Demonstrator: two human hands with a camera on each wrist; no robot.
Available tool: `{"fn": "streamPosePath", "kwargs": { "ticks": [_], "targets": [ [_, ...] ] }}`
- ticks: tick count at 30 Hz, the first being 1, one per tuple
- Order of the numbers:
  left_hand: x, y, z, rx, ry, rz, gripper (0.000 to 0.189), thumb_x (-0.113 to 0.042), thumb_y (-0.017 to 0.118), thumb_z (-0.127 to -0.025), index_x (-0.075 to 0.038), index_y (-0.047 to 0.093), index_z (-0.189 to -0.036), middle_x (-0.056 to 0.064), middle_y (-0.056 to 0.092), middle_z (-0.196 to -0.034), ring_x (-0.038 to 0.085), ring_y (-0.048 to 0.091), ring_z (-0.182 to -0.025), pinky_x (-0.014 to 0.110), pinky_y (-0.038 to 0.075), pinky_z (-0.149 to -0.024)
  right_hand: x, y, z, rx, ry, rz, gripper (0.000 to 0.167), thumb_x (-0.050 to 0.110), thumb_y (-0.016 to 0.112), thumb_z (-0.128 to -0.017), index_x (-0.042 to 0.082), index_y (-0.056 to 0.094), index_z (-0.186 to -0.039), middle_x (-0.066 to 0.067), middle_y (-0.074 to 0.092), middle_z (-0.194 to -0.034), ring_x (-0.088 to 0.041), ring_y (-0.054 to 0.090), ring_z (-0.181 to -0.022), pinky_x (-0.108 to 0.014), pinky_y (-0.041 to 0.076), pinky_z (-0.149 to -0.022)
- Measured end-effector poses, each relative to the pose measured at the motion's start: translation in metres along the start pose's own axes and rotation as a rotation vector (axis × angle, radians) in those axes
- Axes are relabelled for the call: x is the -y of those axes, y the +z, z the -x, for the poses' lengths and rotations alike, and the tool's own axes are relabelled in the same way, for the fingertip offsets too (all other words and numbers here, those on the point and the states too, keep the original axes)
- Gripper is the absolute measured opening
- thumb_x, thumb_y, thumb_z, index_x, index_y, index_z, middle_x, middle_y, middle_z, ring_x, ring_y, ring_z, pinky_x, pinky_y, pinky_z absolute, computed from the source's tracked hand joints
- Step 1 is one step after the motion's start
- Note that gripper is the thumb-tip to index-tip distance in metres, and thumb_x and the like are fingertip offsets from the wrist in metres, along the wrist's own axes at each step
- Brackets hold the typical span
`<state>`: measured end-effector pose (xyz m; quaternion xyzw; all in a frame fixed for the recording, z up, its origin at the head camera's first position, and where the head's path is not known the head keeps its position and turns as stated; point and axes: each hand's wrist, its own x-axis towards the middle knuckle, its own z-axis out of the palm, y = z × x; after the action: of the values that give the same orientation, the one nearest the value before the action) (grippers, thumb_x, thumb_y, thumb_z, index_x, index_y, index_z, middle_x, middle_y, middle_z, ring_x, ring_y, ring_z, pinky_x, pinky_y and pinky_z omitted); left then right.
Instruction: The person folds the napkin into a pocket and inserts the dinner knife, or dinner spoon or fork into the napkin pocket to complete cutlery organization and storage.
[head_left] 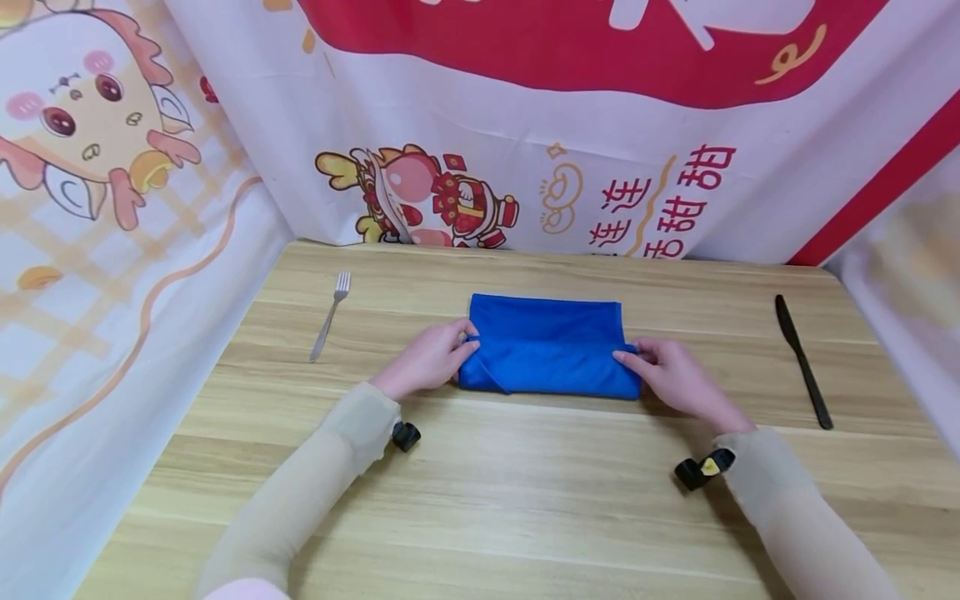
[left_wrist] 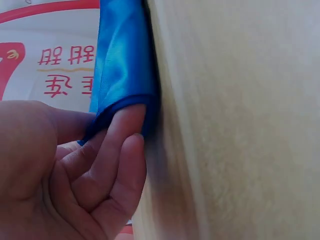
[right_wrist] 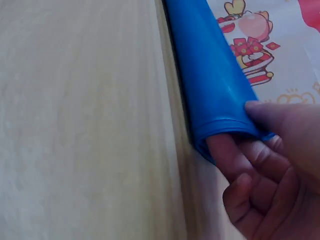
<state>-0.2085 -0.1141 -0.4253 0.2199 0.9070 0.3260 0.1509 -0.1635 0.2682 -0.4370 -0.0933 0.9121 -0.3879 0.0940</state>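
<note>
A blue cloth (head_left: 551, 354), shiny and folded in layers, lies on the wooden table in the head view. My left hand (head_left: 438, 357) pinches its left end, thumb on top and fingers tucked inside the fold. At the opposite end my right hand (head_left: 671, 372) grips in the same way. In the left wrist view the left fingers (left_wrist: 127, 122) reach into the open end of the fold. The right wrist view shows right fingers (right_wrist: 230, 155) inside the cloth's layered end and the thumb on its upper face.
A silver fork (head_left: 331, 317) lies to the left of the cloth, and a black table knife (head_left: 802, 358) to the right. Behind the wooden table (head_left: 525, 500) hangs a printed white and red curtain (head_left: 480, 108). Another printed sheet (head_left: 97, 250) hangs along the left side.
</note>
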Motion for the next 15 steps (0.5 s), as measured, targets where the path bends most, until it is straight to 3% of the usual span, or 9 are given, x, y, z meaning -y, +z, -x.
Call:
{"fn": "streamPosePath", "kwargs": {
  "ticks": [9,15],
  "targets": [
    [0.0013,0.0023,-0.0087,0.037,-0.051,-0.004,0.020,-0.022,0.052,-0.109,-0.006,0.058,-0.120,0.004,0.062,-0.069,0.020,0.063,-0.054,0.034,0.052,-0.056,0.0025,0.0026,-0.0040,-0.025,0.049,-0.001,0.028,0.030,0.068,-0.101,0.003,0.065,-0.108,-0.006,0.063,-0.079,-0.022,0.057,-0.066,-0.028,0.047,-0.056],
    [0.0000,0.0027,-0.0101,0.039,-0.099,0.008,0.020,-0.023,0.057,-0.107,-0.008,0.060,-0.120,0.006,0.062,-0.069,0.021,0.062,-0.054,0.032,0.050,-0.054,0.0030,0.0037,-0.0080,-0.044,0.075,0.051,0.026,0.026,0.072,-0.098,0.003,0.063,-0.106,-0.006,0.063,-0.073,-0.022,0.059,-0.060,-0.030,0.048,-0.054]
  ]
}}
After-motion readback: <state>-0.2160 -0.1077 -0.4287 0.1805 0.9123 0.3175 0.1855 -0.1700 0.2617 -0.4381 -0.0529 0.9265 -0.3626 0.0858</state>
